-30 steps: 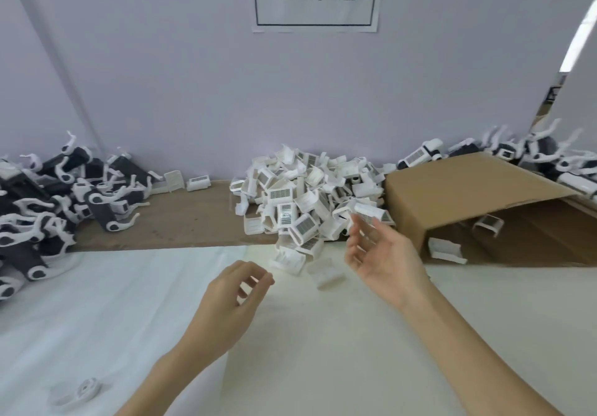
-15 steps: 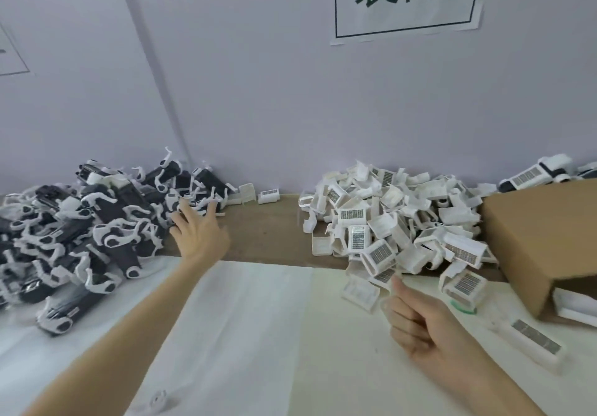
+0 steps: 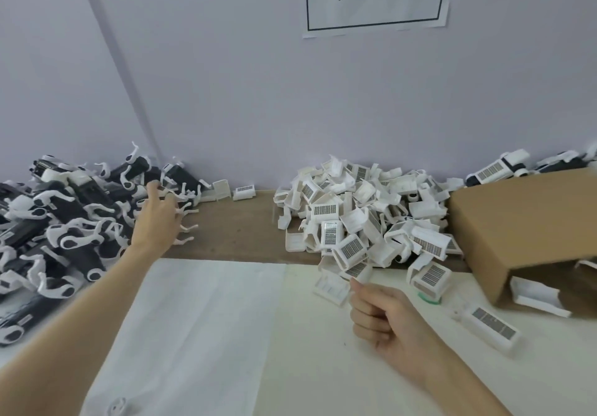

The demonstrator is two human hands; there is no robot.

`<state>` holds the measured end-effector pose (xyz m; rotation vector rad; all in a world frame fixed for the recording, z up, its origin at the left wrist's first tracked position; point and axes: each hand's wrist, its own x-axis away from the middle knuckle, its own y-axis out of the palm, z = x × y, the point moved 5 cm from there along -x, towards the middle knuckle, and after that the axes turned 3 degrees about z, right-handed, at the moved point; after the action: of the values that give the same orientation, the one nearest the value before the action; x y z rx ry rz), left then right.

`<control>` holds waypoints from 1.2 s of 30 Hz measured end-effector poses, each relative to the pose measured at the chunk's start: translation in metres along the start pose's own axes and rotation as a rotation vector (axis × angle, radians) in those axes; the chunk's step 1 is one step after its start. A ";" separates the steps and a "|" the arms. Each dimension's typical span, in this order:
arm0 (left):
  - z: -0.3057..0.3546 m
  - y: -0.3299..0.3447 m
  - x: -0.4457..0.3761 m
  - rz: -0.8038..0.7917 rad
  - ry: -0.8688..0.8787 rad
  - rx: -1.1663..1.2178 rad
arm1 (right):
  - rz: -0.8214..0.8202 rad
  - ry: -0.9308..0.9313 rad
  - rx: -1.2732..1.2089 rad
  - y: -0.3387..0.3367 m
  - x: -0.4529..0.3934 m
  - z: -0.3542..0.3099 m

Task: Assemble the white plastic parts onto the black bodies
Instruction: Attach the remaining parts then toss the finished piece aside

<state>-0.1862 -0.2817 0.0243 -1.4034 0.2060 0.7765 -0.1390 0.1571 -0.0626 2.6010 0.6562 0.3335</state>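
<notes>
A heap of black bodies with white curved levers (image 3: 71,222) lies at the left against the wall. My left hand (image 3: 158,215) reaches into its right edge, fingers spread and touching the levers, gripping nothing. In the middle is a pile of white plastic parts with grilled faces (image 3: 365,215). Just below that pile my right hand (image 3: 378,312) is curled into a fist with the thumb up. It holds a white plastic part (image 3: 357,270), whose end sticks out above the thumb.
An open cardboard box (image 3: 523,222) lies on its side at the right, white parts under its flap. One loose white part (image 3: 491,325) lies right of my fist. A white sheet (image 3: 210,318) covers the near table, and a brown wooden strip (image 3: 235,228) runs behind it.
My left hand swung from the table's middle out to the black heap and now touches it. My right hand closed into a fist and drew back from the white pile. My view turned left.
</notes>
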 end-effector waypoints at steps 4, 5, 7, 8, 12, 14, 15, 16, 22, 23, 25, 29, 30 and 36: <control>0.054 -0.025 0.030 0.116 0.306 0.065 | 0.043 -0.008 -0.029 0.002 0.000 0.000; 0.070 -0.031 0.041 0.147 0.358 0.112 | 0.060 -0.014 -0.040 0.003 0.001 0.000; 0.103 -0.044 0.070 0.193 0.407 0.251 | 0.090 -0.028 -0.046 0.006 0.005 -0.002; 0.119 -0.050 0.086 0.204 0.406 0.334 | 0.103 -0.031 -0.041 0.008 0.008 -0.002; 0.174 -0.076 0.156 0.209 0.370 0.689 | 0.187 -0.013 0.004 0.013 0.018 -0.005; 0.192 -0.082 0.185 0.188 0.327 0.802 | 0.248 -0.003 0.031 0.013 0.025 -0.008; 0.198 -0.082 0.196 0.161 0.286 0.843 | 0.276 -0.009 0.065 0.013 0.029 -0.011; 0.201 -0.080 0.205 0.130 0.239 0.884 | 0.306 -0.026 0.113 0.012 0.034 -0.013; 0.204 -0.069 0.228 -0.031 -0.063 1.131 | 0.320 -0.264 0.561 0.018 0.071 -0.014; 0.202 -0.068 0.228 -0.068 -0.119 1.183 | 0.283 -0.286 0.636 0.022 0.076 -0.009; 0.201 -0.067 0.230 -0.131 -0.204 1.246 | 0.242 -0.307 0.710 0.025 0.079 -0.003; 0.198 -0.066 0.236 -0.208 -0.296 1.377 | 0.204 -0.354 0.600 0.028 0.075 -0.010; 0.198 -0.065 0.237 -0.251 -0.323 1.410 | 0.184 -0.339 0.578 0.028 0.075 -0.010; 0.199 -0.072 0.235 -0.509 -0.235 1.463 | 0.285 -0.413 0.538 0.017 0.083 -0.016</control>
<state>-0.0307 -0.0086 -0.0114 0.0518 0.1549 0.1875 -0.0659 0.1904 -0.0305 3.1394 0.2469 -0.3458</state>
